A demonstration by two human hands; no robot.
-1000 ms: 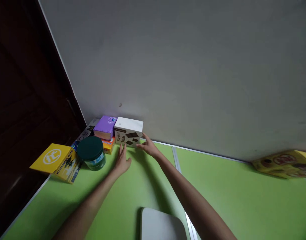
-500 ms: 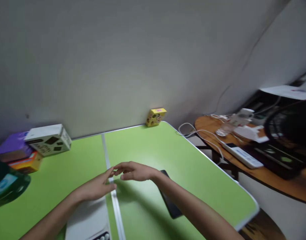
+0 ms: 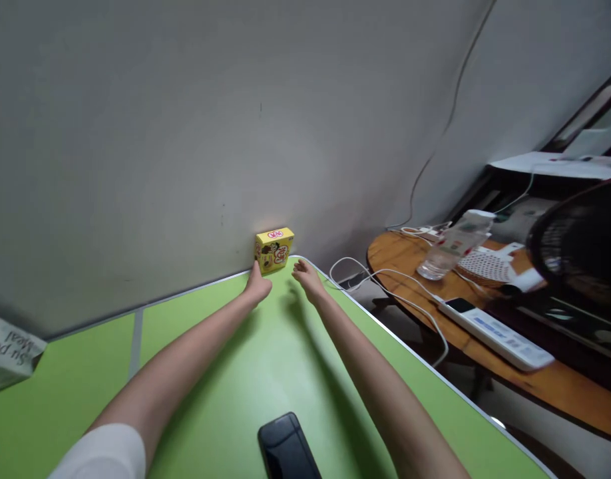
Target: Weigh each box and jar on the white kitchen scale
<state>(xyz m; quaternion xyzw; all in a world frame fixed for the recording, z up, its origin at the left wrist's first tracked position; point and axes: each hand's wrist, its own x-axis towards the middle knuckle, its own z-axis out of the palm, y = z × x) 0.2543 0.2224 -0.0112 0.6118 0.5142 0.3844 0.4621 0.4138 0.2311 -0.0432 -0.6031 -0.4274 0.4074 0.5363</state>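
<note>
A small yellow box (image 3: 275,252) with printed pictures and pink-and-white lettering stands against the wall at the far right corner of the green table. My left hand (image 3: 257,286) is at its lower left edge, one finger stretched upward and the thumb apart; whether it touches the box cannot be made out. To the right of the box, a short gap away, my right hand (image 3: 308,278) hovers with its fingers loosely bent and nothing seen in them. A black phone (image 3: 288,447) lies on the table (image 3: 220,406) between my forearms.
A white box with lettering (image 3: 8,352) is at the left edge. Beyond the table's right edge, a wooden table (image 3: 400,256) carries a plastic bottle (image 3: 455,245), a white power strip (image 3: 495,332), a perforated white item (image 3: 485,265) and a dark fan-like object (image 3: 585,246). White cables (image 3: 410,303) hang between the tables.
Both hands have moved from the table's middle, where they were close together, forward to either side of the yellow box. The view has turned right; the white flat device is out of sight.
</note>
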